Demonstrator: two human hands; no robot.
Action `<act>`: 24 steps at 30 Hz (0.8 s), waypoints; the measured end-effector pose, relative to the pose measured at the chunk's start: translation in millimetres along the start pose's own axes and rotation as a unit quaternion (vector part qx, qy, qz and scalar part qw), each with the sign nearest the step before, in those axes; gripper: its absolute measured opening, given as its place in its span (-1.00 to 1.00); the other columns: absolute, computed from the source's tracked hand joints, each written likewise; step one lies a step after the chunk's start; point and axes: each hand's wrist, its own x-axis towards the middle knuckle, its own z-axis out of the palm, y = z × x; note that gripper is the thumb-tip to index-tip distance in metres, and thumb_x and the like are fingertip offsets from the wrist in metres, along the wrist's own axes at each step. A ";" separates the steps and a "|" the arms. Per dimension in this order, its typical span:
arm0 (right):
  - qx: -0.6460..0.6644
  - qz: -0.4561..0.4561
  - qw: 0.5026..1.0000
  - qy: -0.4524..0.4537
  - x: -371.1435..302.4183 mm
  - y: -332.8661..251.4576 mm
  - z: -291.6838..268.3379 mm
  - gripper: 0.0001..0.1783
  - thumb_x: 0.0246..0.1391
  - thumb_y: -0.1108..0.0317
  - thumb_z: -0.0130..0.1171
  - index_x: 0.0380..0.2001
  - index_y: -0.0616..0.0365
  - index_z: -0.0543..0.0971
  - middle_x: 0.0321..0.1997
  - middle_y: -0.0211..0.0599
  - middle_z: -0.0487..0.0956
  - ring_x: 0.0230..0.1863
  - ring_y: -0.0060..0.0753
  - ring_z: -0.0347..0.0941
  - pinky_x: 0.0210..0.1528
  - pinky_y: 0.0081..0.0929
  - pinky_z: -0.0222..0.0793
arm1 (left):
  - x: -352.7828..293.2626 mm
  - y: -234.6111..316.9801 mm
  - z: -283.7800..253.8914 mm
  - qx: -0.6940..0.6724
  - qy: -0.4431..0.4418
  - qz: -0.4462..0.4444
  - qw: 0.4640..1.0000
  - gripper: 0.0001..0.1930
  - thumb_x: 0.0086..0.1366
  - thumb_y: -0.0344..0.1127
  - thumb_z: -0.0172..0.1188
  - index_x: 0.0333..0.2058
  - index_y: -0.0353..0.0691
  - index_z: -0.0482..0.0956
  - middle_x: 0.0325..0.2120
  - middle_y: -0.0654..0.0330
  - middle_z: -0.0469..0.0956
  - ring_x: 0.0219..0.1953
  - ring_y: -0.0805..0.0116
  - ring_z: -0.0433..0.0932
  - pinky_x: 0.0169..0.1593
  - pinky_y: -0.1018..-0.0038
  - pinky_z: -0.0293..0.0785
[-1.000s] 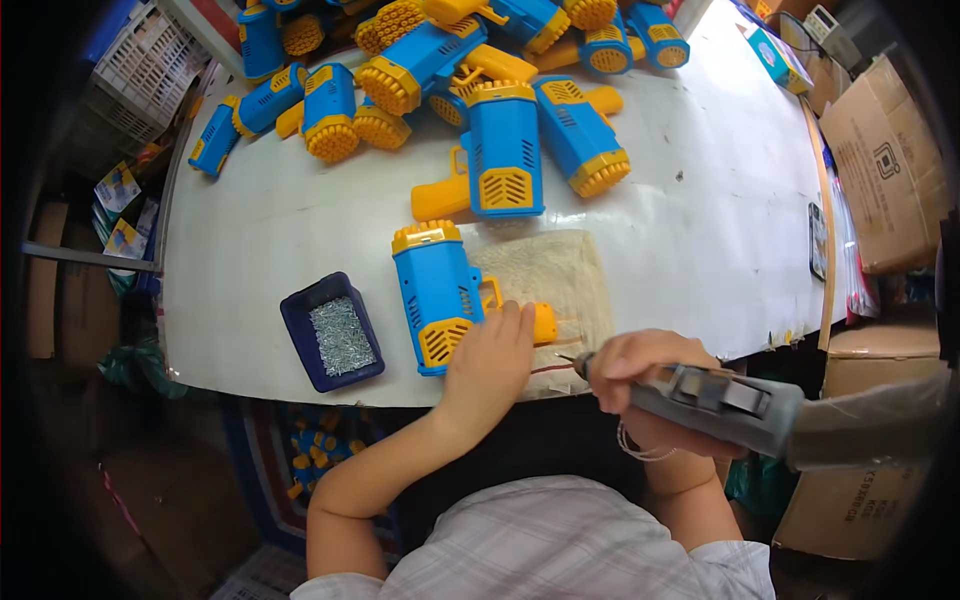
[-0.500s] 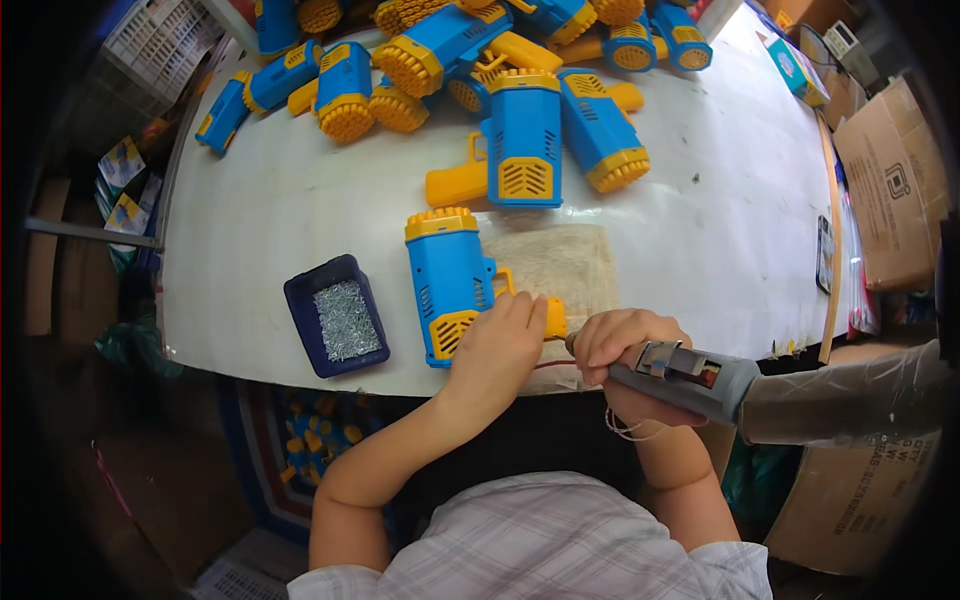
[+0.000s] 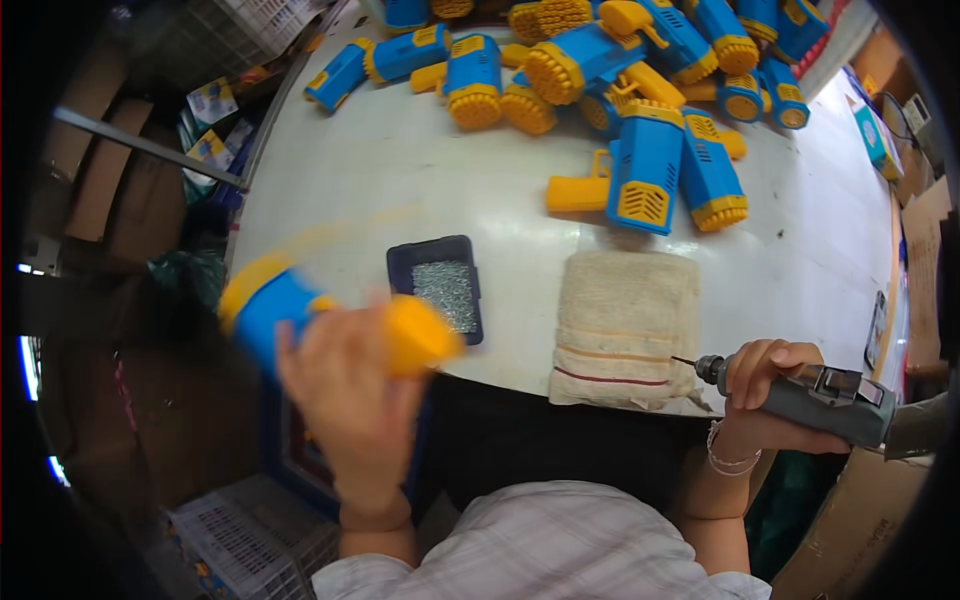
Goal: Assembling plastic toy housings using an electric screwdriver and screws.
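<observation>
The left hand (image 3: 345, 390) holds a blue-and-yellow toy bubble gun (image 3: 270, 305) near the left front corner of the tabletop (image 3: 790, 285). Its fingers are bent around the middle part of the toy, but hand and toy are blurred, so I cannot tell how tightly they close or where each finger lies. The yellow nozzle end points to the upper left, and the yellow handle points to the right, covering in this view the lower left part of a dark blue tray (image 3: 400, 268). This tray stands on the tabletop and contains many small silvery screws (image 3: 447, 292).

The right hand (image 3: 772, 385) has its fingers wrapped around a grey electric screwdriver (image 3: 840, 393), which lies nearly level and points to the left. The tip of its thin dark bit (image 3: 683, 361) appears over the right edge of a folded beige cloth (image 3: 625, 300); whether it touches the cloth, I cannot tell. The cloth lies flat at the front edge of the tabletop, with coloured stripes near its lower side. On the right wrist there is a thin bracelet (image 3: 735, 464).

Farther back, more bubble guns (image 3: 645, 165) of the same colours are heaped together, several resting on others.
</observation>
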 end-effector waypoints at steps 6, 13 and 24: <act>0.035 0.049 0.998 0.018 -2.2 15.5 27.3 0.02 -0.37 -0.66 -0.24 -0.38 0.25 0.38 -0.80 -0.46 0.31 -0.80 -0.58 0.21 -0.79 -0.68 0.09 | -25.0 -52.2 78.3 -0.184 -0.070 -0.039 0.980 -0.73 0.01 -0.46 0.16 -0.24 -0.25 0.50 -0.33 0.09 0.44 -0.25 0.12 0.42 -0.17 0.30 0.36; 0.040 0.064 0.997 -0.002 -3.3 9.3 36.8 0.04 -0.38 -0.67 -0.27 -0.43 0.27 0.38 -0.78 -0.41 0.35 -0.79 -0.56 0.24 -0.79 -0.65 0.15 | -12.4 -31.9 127.6 -0.240 -0.162 -0.045 0.956 -0.88 -0.02 -0.47 0.19 -0.43 -0.26 0.49 -0.47 0.15 0.41 -0.35 0.17 0.43 -0.31 0.36 0.37; 0.041 0.099 0.994 0.005 -2.0 9.6 45.8 0.03 -0.38 -0.66 -0.27 -0.46 0.27 0.39 -0.79 -0.39 0.35 -0.79 -0.55 0.26 -0.79 -0.65 0.18 | -12.1 -31.1 126.8 -0.281 -0.181 -0.070 0.940 -0.88 -0.03 -0.51 0.22 -0.51 -0.31 0.44 -0.57 0.17 0.36 -0.56 0.32 0.38 -0.47 0.48 0.31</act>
